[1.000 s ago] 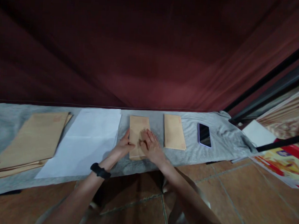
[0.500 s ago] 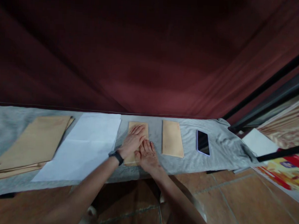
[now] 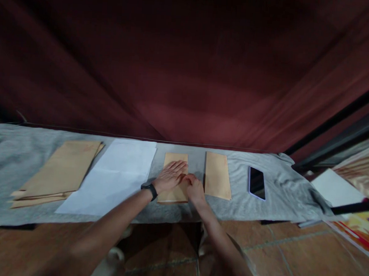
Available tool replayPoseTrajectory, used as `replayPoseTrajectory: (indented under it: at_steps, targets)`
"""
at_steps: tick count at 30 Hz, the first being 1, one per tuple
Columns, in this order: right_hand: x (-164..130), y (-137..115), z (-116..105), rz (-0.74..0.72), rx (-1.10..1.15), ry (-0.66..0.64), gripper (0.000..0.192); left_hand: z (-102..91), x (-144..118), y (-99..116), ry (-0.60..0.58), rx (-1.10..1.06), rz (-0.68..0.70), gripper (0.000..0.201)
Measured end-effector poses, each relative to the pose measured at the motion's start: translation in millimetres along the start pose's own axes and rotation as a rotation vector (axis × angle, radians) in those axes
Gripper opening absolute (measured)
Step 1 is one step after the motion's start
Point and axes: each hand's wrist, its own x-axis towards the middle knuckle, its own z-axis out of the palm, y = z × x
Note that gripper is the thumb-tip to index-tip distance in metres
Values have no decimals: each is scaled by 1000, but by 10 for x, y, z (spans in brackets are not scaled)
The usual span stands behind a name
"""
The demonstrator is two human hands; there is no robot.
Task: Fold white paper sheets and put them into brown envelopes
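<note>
A brown paper envelope (image 3: pixel 175 195) lies on the grey cloth in front of me, its long side pointing away from me. My left hand (image 3: pixel 172 175), with a dark band on the wrist, rests flat across its middle, fingers stretched out. At the envelope's right edge, my right hand (image 3: pixel 195 188) has its fingers curled in and closed on the paper; the fingertips are partly hidden. To the right lies another brown envelope (image 3: pixel 218 175), apart from both hands. White paper sheets (image 3: pixel 114 177) are spread to the left of my left hand.
Larger brown envelopes (image 3: pixel 62 166) are stacked at the far left. A phone (image 3: pixel 256 183) lies at the right on the grey cloth (image 3: pixel 239 206). Behind hangs a dark red curtain (image 3: pixel 187 93); black metal bars (image 3: pixel 337 117) slant at the right, beside a colourful package (image 3: pixel 360 229).
My right hand has gone from lying flat on the envelope to curling its fingers at the right edge. The left hand stays flat on it. The view has shifted slightly.
</note>
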Motion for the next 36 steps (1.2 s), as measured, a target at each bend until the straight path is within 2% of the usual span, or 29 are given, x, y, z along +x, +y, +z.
replayPoseTrajectory:
  at_steps: [5,13,18,22,28,32,36]
  targets:
    - [-24,-32,-20,17,40,77,30,11,-323,192,-5,-38,4,56]
    - [-87,-21,-104,-71,-33,-30,31,-131,-819,424,-98,-178,11,58]
    - [-168,20,-174,-178,-32,-130,27,-280,-1053,459,-75,-322,13,58]
    - [-256,27,-270,-256,26,-230,21,-298,-1102,448,6,-441,-14,44]
    - [-361,3,-419,-271,5,-404,16,-169,-1083,459,143,-522,-62,35]
    - [-367,41,-384,-290,4,-356,5,-110,-1038,454,202,-533,-111,31]
    - [-379,30,-299,-294,-53,-277,13,-119,-1026,528,243,-496,-153,30]
